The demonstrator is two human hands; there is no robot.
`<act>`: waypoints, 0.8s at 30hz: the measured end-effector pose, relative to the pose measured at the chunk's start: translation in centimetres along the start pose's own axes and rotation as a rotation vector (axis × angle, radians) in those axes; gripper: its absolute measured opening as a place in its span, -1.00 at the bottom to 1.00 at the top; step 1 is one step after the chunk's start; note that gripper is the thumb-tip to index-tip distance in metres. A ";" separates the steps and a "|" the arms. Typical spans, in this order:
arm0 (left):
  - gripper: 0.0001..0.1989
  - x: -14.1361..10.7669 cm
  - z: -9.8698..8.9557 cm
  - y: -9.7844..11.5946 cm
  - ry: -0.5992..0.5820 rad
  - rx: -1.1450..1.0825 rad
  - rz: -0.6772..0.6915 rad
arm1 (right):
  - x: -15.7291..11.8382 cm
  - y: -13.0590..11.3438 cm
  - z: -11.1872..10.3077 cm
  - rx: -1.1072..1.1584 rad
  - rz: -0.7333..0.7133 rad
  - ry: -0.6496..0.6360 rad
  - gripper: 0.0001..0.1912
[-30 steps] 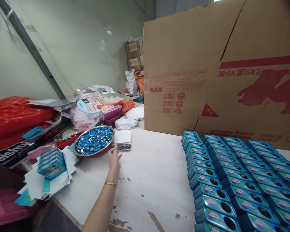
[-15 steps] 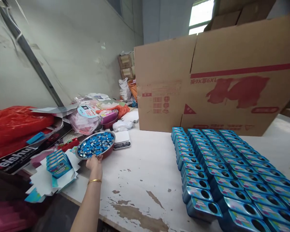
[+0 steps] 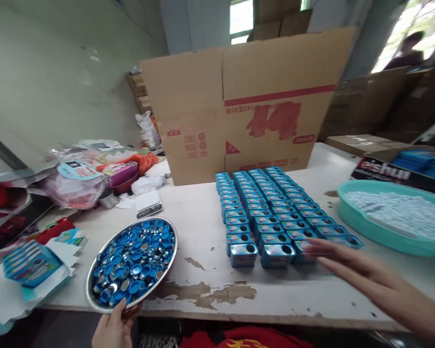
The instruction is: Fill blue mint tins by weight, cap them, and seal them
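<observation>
My left hand (image 3: 114,325) grips the near rim of a round metal bowl (image 3: 90,285), its thumb over the edge and its fingers underneath. The bowl is tilted towards me and full of small blue and silver caps (image 3: 137,258). On the right, my right hand (image 3: 351,266) is slightly blurred, its fingers stretched out beside the near end of the rows of tins. Several rows of blue tins (image 3: 275,234), each with a dark round hole in its top, stand close together on the white table (image 3: 195,217). Whether my right fingertips touch a tin I cannot tell.
A large cardboard box (image 3: 199,121) stands behind the tins. Far right is a turquoise basin (image 3: 358,222) of small white pieces. A small scale (image 3: 148,203) sits behind the bowl. Blue packets (image 3: 34,263) lie on the left, with plastic bags (image 3: 74,186) behind them.
The bowl has come nearer to me, away from the scale, in my left hand. My right hand has come into view by the tins. The camera has turned right.
</observation>
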State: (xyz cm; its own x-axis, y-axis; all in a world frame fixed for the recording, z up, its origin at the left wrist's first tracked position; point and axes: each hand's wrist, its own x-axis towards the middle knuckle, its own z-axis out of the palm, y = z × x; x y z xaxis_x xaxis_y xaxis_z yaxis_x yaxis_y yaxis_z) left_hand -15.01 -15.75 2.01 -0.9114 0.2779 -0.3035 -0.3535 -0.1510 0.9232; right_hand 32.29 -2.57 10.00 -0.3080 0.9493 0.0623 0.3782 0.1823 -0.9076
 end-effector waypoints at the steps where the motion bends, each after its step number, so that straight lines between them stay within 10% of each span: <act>1: -0.82 -0.4 0.6 0.0 -0.013 -0.004 -0.012 | 0.1 -0.4 1.2 0.073 0.046 -0.105 -0.52; 8: -0.91 0.4 7.0 0.5 -0.184 0.074 -0.097 | 1.4 -4.8 10.9 0.208 -0.042 -0.530 -0.41; 15: -0.86 3.4 10.3 0.3 -0.262 0.127 -0.134 | 4.3 -6.8 15.7 0.089 -0.107 -0.716 -0.49; 24: -0.79 5.1 9.3 -0.1 -0.247 0.214 -0.155 | 18.8 -8.9 23.8 -0.274 -0.416 -0.356 -0.63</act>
State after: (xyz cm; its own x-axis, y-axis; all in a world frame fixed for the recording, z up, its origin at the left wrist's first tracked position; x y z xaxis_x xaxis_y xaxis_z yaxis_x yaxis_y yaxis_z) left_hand -17.64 -5.52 2.60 -0.7629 0.5067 -0.4014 -0.4075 0.1052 0.9071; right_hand 2.36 7.56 9.40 -0.7330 0.6491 0.2035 0.3600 0.6239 -0.6937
